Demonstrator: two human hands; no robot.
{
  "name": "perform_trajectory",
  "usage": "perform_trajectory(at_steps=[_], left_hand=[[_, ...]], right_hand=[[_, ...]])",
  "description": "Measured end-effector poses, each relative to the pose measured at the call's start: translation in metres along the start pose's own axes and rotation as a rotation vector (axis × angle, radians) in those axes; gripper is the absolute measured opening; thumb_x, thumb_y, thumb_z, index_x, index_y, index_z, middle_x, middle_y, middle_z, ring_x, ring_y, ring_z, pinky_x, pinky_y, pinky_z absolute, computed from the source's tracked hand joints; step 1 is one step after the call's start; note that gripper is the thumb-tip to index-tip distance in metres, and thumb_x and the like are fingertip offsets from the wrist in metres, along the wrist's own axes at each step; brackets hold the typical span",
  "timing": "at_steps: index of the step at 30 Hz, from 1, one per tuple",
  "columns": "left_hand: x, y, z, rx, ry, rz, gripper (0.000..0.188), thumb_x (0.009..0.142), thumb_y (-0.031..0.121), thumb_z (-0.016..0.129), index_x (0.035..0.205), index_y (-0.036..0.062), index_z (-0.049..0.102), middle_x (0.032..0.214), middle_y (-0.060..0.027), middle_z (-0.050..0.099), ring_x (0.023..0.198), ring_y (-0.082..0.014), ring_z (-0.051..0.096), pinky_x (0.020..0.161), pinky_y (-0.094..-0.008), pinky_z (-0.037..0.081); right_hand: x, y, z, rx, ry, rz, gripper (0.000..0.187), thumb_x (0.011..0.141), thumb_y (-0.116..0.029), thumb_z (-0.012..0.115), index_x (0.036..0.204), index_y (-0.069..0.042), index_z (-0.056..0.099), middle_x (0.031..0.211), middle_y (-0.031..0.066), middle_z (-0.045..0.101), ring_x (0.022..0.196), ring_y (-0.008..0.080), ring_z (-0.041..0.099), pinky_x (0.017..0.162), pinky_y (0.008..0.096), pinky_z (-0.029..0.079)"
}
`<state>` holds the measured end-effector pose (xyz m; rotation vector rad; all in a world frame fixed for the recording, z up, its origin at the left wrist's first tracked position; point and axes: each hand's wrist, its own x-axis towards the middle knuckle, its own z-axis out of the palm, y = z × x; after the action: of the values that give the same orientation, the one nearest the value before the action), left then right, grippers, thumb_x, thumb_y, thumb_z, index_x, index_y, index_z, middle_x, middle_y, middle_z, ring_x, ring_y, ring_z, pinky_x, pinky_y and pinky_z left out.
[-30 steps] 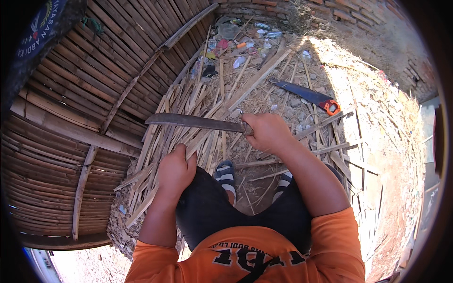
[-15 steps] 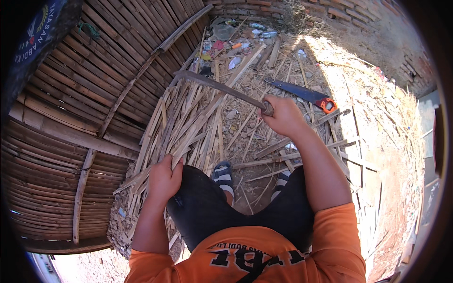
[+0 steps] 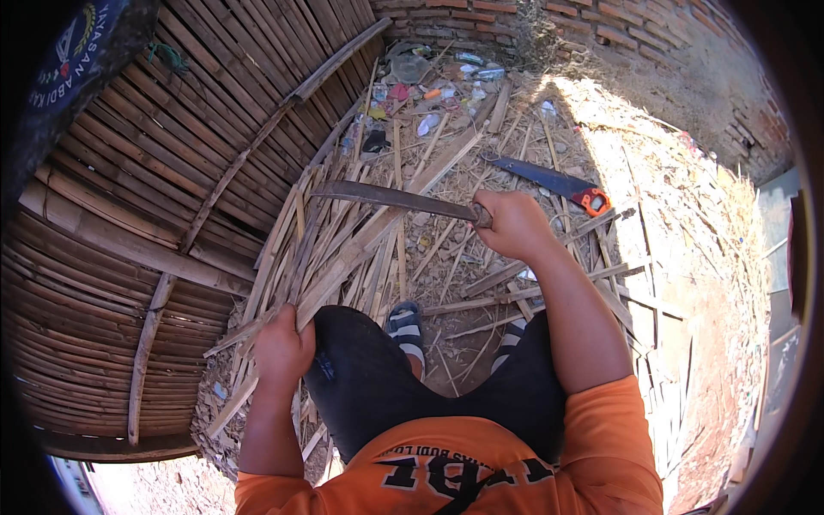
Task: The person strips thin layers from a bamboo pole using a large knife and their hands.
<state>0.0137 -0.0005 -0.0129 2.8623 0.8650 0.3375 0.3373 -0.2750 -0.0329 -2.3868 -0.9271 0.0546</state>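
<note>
My right hand point(image 3: 517, 225) is closed round the handle of a machete point(image 3: 386, 196). Its long dark blade points left, with a slightly curved tip. The blade passes across a long, pale bamboo strip point(image 3: 354, 254); I cannot tell whether it touches it. Beside my left knee, my left hand point(image 3: 283, 345) grips the near end of that strip, which slants up and away to the right. Under and around it lies a loose heap of split bamboo strips point(image 3: 287, 227).
A handsaw point(image 3: 549, 178) with an orange and black handle lies beyond my right hand. To the left stands a bamboo slat wall point(image 3: 163, 146). Litter point(image 3: 427, 124) is strewn near the brick wall point(image 3: 618, 30). Loose wooden sticks point(image 3: 506, 298) lie by my sandalled feet.
The machete blade has swung down, its tip lower and nearer to me. My left hand has shifted slightly left and closer to my body with the bamboo strip.
</note>
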Motion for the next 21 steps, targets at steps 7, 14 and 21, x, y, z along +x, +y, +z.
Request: perform_trajectory(at_steps=[7,14,21], left_hand=[[0.01,-0.068,0.007,0.043,-0.007,-0.029,0.024,0.09,0.022,0.062,0.094,-0.0016,0.059,0.081,-0.0308,0.066,0.08,-0.0516,0.066,0.075,-0.0596,0.052],[0.101,-0.096,0.013,0.543,0.091,-0.164,0.072,0.087,0.041,0.078,0.143,0.0075,0.048,0.131,-0.0261,0.058,0.121,-0.0425,0.059,0.098,-0.0516,0.05],[0.13,-0.06,0.032,0.021,0.136,0.118,0.063,0.089,0.03,0.077,0.142,0.0054,0.054,0.131,-0.0212,0.061,0.121,-0.0401,0.059,0.102,-0.0493,0.048]], right_hand=[[0.002,0.103,-0.014,0.295,0.355,0.45,0.037,0.085,-0.026,0.077,0.11,0.0,0.069,0.081,0.0163,0.07,0.072,0.0307,0.068,0.07,0.0438,0.052],[0.0,0.078,-0.023,0.466,0.279,0.483,0.038,0.086,-0.029,0.079,0.108,0.0,0.069,0.076,0.0097,0.067,0.064,0.02,0.062,0.063,0.0363,0.048],[-0.024,0.048,-0.074,0.285,0.42,0.425,0.038,0.087,-0.034,0.08,0.104,-0.001,0.07,0.075,0.0087,0.067,0.072,0.0185,0.065,0.069,0.0352,0.05]])
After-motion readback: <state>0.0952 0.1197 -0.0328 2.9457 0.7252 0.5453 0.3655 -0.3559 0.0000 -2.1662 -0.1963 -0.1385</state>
